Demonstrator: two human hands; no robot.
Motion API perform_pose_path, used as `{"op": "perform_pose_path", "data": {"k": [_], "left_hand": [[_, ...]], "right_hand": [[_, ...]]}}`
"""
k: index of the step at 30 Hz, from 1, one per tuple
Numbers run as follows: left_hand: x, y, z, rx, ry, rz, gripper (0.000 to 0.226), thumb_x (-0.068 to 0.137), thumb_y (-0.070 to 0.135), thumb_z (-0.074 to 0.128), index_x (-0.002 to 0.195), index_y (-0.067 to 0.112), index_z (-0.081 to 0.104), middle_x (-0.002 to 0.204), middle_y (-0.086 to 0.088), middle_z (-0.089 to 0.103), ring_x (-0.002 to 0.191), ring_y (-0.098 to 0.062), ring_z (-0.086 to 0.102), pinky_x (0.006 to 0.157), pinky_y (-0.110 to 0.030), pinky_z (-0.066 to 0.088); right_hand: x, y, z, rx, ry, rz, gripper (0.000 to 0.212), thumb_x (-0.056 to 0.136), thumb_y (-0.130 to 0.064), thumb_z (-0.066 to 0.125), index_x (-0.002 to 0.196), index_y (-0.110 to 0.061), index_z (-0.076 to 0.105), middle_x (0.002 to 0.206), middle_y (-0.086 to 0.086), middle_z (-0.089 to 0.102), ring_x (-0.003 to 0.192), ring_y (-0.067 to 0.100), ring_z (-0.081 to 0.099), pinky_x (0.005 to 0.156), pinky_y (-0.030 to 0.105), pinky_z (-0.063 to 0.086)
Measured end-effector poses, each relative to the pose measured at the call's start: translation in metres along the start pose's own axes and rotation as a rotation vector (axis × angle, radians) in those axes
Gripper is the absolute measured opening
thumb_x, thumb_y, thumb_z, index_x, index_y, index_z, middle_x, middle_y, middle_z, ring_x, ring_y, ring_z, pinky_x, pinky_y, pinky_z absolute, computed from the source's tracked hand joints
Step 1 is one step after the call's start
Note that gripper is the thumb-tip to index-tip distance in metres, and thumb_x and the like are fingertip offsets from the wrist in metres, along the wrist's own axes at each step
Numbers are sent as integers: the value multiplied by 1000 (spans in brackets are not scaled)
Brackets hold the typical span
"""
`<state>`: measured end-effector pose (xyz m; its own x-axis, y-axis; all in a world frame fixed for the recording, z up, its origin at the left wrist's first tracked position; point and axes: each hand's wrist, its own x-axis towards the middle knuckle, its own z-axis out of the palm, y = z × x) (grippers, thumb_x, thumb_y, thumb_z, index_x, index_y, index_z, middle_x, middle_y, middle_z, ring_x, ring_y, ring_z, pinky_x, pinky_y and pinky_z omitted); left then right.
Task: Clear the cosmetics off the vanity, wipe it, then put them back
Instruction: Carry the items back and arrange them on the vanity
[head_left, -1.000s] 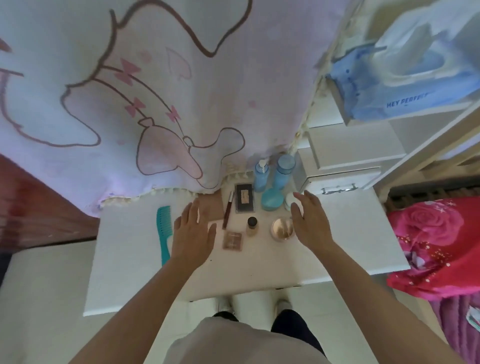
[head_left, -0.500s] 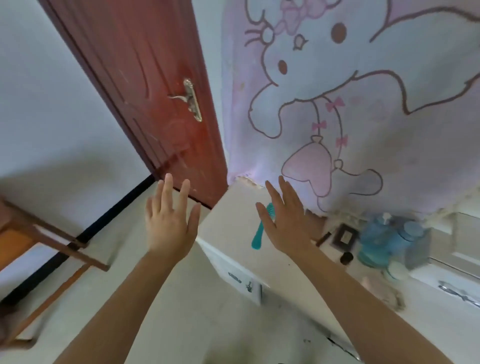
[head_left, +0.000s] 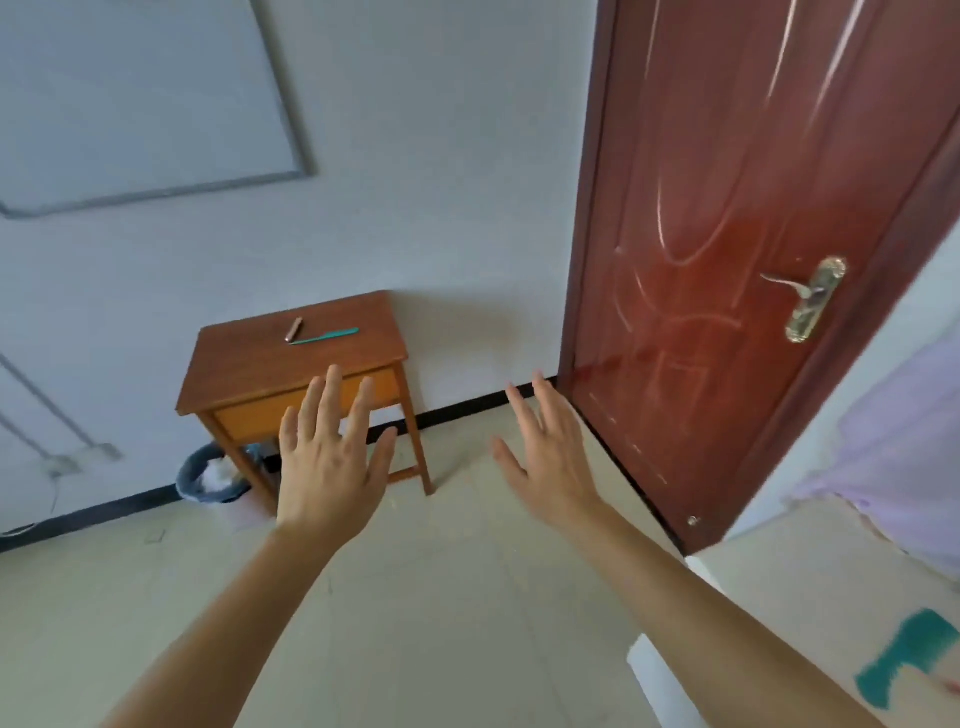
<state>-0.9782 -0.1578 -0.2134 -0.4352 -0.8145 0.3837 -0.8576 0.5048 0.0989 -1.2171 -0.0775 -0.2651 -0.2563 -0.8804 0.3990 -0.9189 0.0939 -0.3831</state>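
Both my hands are raised in front of me over the floor, fingers spread, holding nothing: my left hand (head_left: 332, 457) and my right hand (head_left: 545, 457). Ahead stands a small brown wooden table (head_left: 249, 369) against the wall. On its top lie a thin teal comb (head_left: 324, 336) and a small brown tube (head_left: 294, 330). The white vanity (head_left: 810, 597) shows only as a corner at the lower right, with a wide teal comb (head_left: 906, 657) on it. The other cosmetics are out of view.
A dark red door (head_left: 727, 234) with a brass handle (head_left: 810, 299) stands to the right. A blue waste bin (head_left: 208, 475) sits under the wooden table's left side. Pale floor tiles stretch between me and the table. A lilac cloth (head_left: 898, 441) hangs at the right edge.
My view has swung left from the vanity past the door to the wooden table. Both hands left the vanity top and now hover spread in the air.
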Motion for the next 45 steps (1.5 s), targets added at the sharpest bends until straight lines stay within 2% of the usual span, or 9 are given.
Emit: {"op": "perform_pose_path", "data": {"k": [3,11,16,22,25,34,45], "left_hand": [[5,-53,2,11,-7,-96,63,98,56,19,152,24,23,161,-10,13,148,-32,10,117,-55,17],[74,-135,46,50,-67,-189,64,97,57,20,152,23,24,161,-10,14,148,-31,12,116,-56,19],[178,-171,89,83,-70,-171,65,96,55,23,151,21,27,160,-12,18,147,-33,16,115,-56,20],[334,-208,124,109,-78,-181,65,96,58,16,153,27,12,162,-9,6,149,-28,7,118,-53,15],[390,-230,135,87,-60,-209,63,99,56,21,153,27,13,163,-7,3,149,-28,5,119,-52,13],[480,-333,214,42,-205,-282,63,99,56,27,154,32,6,163,-2,-6,150,-25,-2,118,-48,5],[603,-479,322,16,-509,-149,65,98,56,29,153,30,6,163,-3,-4,150,-26,-1,120,-49,14]], "right_hand": [[36,-38,38,19,-70,-93,66,101,-56,32,157,-25,15,165,7,-5,152,23,0,121,37,6],[146,-71,134,76,-135,-179,66,101,-58,31,157,-28,10,165,4,-6,152,21,0,122,39,11],[252,-55,194,116,-121,-172,66,101,-57,33,157,-28,11,165,5,-4,151,21,2,121,39,13],[404,-45,238,153,-141,-140,66,101,-55,32,157,-31,7,165,3,-6,152,22,1,122,40,12],[468,-49,256,152,-151,-145,65,101,-52,35,156,-30,9,165,4,-2,151,21,3,121,38,11],[569,-66,356,146,-340,-40,62,101,-48,40,154,-36,10,165,-1,4,152,22,6,118,35,20],[659,-102,479,-45,-469,235,63,100,-50,42,153,-36,11,162,-3,17,149,20,19,115,35,30]]}}
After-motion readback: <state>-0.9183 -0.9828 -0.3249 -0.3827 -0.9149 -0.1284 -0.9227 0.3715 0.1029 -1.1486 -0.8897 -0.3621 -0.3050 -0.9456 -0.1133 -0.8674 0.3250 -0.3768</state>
